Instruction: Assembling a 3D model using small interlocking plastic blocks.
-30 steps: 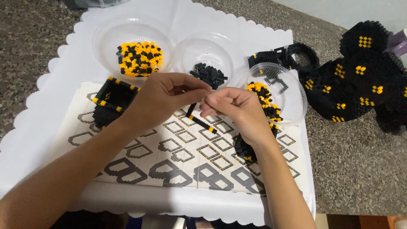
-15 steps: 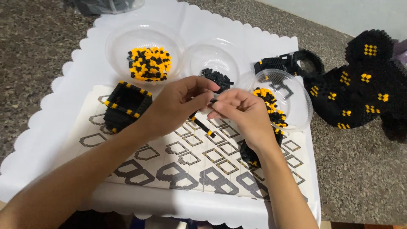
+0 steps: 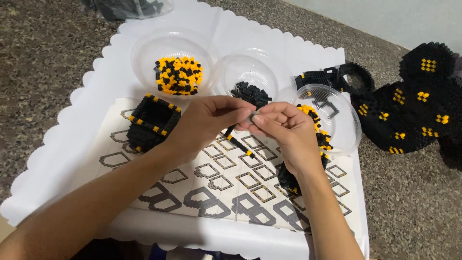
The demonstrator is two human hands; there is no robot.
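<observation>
- Two bare hands meet over a printed sheet (image 3: 192, 188) on a white scalloped mat (image 3: 62, 144), working small black and yellow blocks.
- At far left on the sheet sits a black box (image 3: 151, 123) edged in yellow, untouched.
- Behind it, a clear bowl (image 3: 144, 53) holds mixed yellow and black bits.
- Left hand (image 3: 204, 123) pinches, fingertips closed on the top of a thin black strip (image 3: 236, 139) with yellow tips, which hangs slanting down to the sheet.
- Compared with a second ago, the strip sits higher in the pinch and the fingertips are closer together, which suggests a piece is being pressed on.
- Right hand (image 3: 284, 135) is closed too, thumb and forefinger touching the same end; any piece between them is too small to tell.
- Middle bowl (image 3: 248, 72) carries black bits; a third bowl (image 3: 341, 120) lies just right.
- Far right, off the mat, rests a large black model (image 3: 414, 110) with yellow spots.
</observation>
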